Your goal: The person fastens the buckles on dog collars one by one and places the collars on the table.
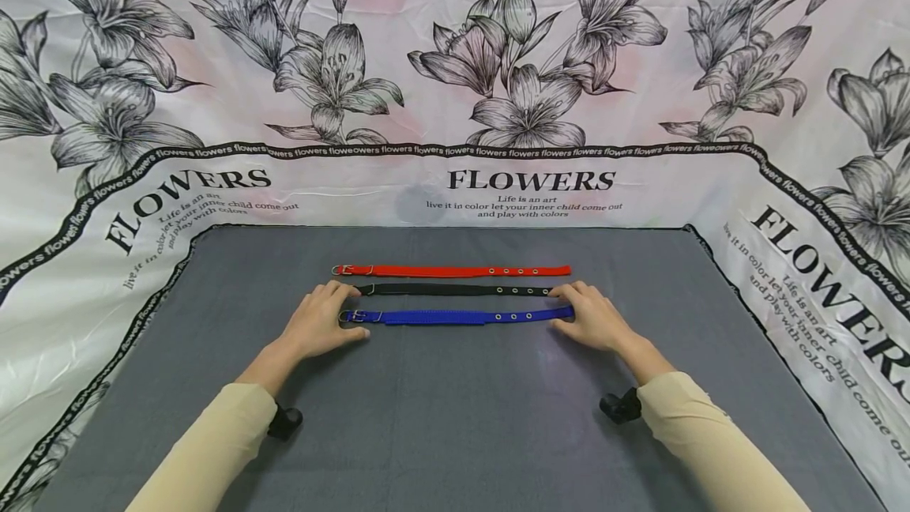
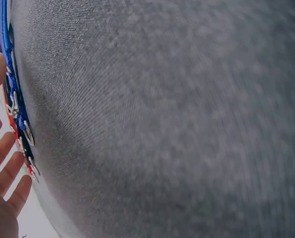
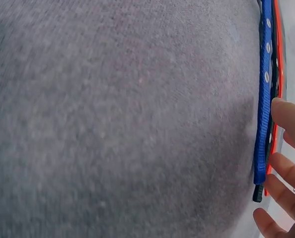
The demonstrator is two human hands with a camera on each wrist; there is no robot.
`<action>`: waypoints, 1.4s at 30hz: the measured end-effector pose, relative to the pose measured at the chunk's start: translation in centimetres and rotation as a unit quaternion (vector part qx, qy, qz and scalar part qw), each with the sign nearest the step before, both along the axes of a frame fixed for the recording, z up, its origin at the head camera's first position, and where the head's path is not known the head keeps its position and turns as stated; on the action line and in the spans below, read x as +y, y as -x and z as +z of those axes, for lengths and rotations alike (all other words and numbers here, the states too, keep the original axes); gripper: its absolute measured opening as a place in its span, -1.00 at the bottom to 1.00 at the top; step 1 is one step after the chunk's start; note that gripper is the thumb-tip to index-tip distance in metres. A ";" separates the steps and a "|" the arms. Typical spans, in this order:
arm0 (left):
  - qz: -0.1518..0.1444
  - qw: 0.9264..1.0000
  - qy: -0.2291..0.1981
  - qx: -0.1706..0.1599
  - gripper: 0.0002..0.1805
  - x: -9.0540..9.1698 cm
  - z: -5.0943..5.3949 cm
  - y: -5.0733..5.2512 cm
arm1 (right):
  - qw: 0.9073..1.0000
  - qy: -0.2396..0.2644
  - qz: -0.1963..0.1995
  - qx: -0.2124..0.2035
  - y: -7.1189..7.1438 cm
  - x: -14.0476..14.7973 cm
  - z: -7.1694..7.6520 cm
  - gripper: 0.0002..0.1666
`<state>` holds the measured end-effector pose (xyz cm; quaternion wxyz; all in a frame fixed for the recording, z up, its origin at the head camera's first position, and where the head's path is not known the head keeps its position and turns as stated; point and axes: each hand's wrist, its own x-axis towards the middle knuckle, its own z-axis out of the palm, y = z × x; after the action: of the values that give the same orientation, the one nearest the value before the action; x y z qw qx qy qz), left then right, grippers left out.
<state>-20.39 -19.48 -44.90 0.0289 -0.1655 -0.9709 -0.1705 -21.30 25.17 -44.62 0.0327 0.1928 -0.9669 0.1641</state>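
Three buckled collars lie stretched out side by side on the grey cloth: a red collar [image 1: 434, 271] farthest back, a black collar [image 1: 434, 289] in the middle and a blue collar [image 1: 434, 318] nearest. Their buckles are toward the left, their eyelet holes toward the right. My left hand [image 1: 320, 324] is at the buckle ends, its fingers hiding the end of the black collar and its thumb in front of the blue one. At the right tips is my right hand [image 1: 593, 319], fingers over the black tip, thumb near the blue. Both wrist views show spread, relaxed fingers; contact is unclear.
The grey cloth [image 1: 455, 417] covers the table. Behind and at both sides hangs a white flower-printed sheet [image 1: 526, 188] with black lettering. Dark wrist devices [image 1: 286, 422] sit under both cream sleeves [image 1: 206, 449].
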 end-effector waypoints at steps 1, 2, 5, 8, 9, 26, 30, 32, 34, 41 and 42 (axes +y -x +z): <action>0.000 1.000 -0.005 -0.003 -0.31 0.0 -0.1 0.1 | 1.000 0.002 0.001 0.001 0.0 0.0 -0.1 -0.51; 0.001 1.000 -0.010 -0.006 -0.32 0.0 -0.2 0.1 | 1.000 0.004 0.002 0.002 0.0 -0.1 -0.2 -0.53; 0.006 1.000 -0.018 -0.014 -0.37 0.0 -0.5 0.4 | 1.000 0.004 0.003 0.008 0.1 -0.3 -0.4 -0.56; 0.007 1.000 -0.024 -0.015 -0.41 -0.1 -0.8 0.5 | 1.000 0.000 0.005 0.011 0.2 -0.4 -0.6 -0.60; 0.007 1.000 -0.025 -0.015 -0.43 -0.1 -0.9 0.6 | 1.000 -0.002 0.003 0.011 0.2 -0.4 -0.7 -0.61; 0.006 0.998 -0.038 -0.050 -0.77 0.7 -0.9 1.0 | 0.999 -0.021 -0.011 0.022 0.3 -0.7 -1.2 -0.79; 0.005 0.998 -0.033 -0.048 -0.80 0.7 -1.0 1.0 | 0.999 -0.029 -0.011 0.027 0.3 -0.8 -1.2 -0.80; 0.001 0.999 -0.029 -0.045 -0.81 0.7 -1.0 1.1 | 0.999 -0.035 -0.008 0.035 0.3 -0.8 -1.1 -0.80; -0.002 0.999 -0.025 -0.041 -0.81 0.7 -1.0 1.1 | 0.998 -0.039 -0.006 0.044 0.2 -0.8 -1.1 -0.81; -0.009 0.999 -0.021 -0.042 -0.81 0.6 -0.5 0.8 | 0.998 -0.042 -0.006 0.052 0.2 -0.8 -0.8 -0.81; -0.010 0.999 -0.022 -0.042 -0.81 0.6 -0.4 0.7 | 0.998 -0.042 -0.007 0.051 0.2 -0.8 -0.7 -0.81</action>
<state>-21.10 -18.83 -45.26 -0.0103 -0.1671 -0.9655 -0.1995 -21.49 24.41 -45.35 0.0751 0.1955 -0.9713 0.1126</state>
